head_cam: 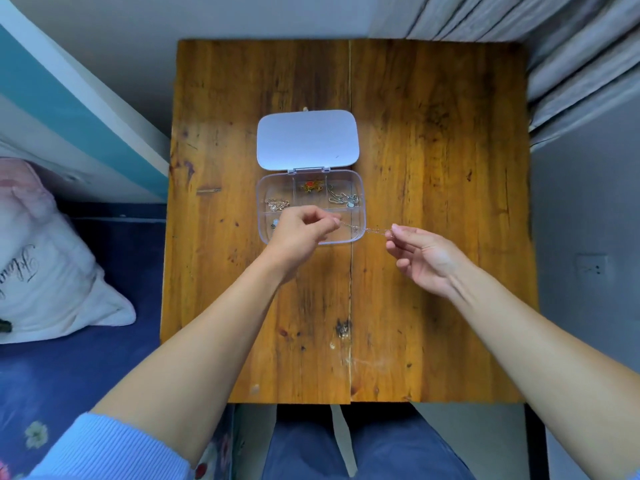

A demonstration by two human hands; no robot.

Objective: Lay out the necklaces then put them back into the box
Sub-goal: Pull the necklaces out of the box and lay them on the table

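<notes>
Head view only: clear box [360, 216] sits mid-counter [433, 168], white lid [307, 139] flipped back flat behind it on the hinge so all compartments are reachable. Left hand [300, 233] over the box's front row, thumb and forefinger pinched narrow on one end of a thin chain [367, 230]; right hand [424, 259] just right of the box, fingertips pinched on the other end. Chain is stretched between both grips, off the counter, above the box's front right corner. Long axis runs left-right, dipping slightly toward the right. Pulled near-straight, probably to keep it from tangling and to lay it out in a line. Pendant or clasp too small to tell. Other pieces in the box: gold cluster [277, 203] back left, red-gold piece [311, 186] back middle, silver chain [344, 199] back right, something small and pale front left, mostly hidden by the left hand. Judging by the bare counter, layout is just starting. Pillow [52, 265] on the bed at left, not involved.
</notes>
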